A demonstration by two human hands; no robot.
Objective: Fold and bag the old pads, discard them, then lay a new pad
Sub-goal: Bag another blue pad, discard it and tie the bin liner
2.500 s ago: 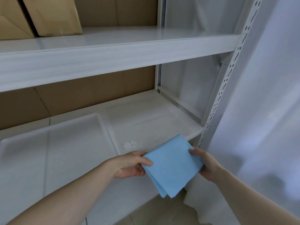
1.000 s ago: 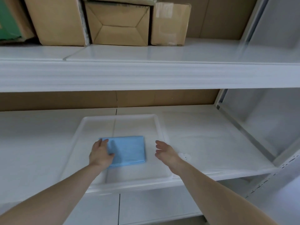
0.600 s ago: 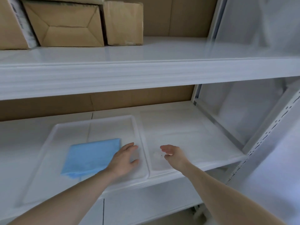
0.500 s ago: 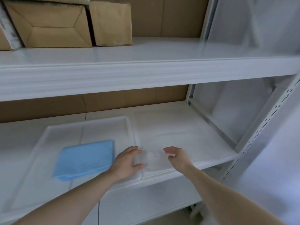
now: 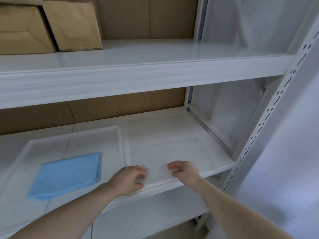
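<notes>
A folded blue pad [image 5: 69,171] lies flat in a shallow translucent tray [image 5: 120,135] on the left of the middle shelf. To the right of the tray a thin white pad [image 5: 172,140] covers the shelf, with a small dark-speckled spot near its front edge. My left hand [image 5: 129,178] rests on that front edge beside the spot, its fingers curled in and bunching the white pad. My right hand [image 5: 184,171] hovers just right of it at the same edge with thumb and fingers bent toward each other. Whether it holds the pad is unclear.
The upper shelf [image 5: 138,73] hangs low over the work area and carries cardboard boxes [image 5: 74,25] at its left. A perforated white upright [image 5: 269,114] stands at the shelf's right front corner, with white sheeting [image 5: 293,135] beyond it. Another shelf lies below.
The blue pad went from both hands into the tray and was let go. Both hands then moved right onto the white pad, and their fingers have curled in at its front edge.
</notes>
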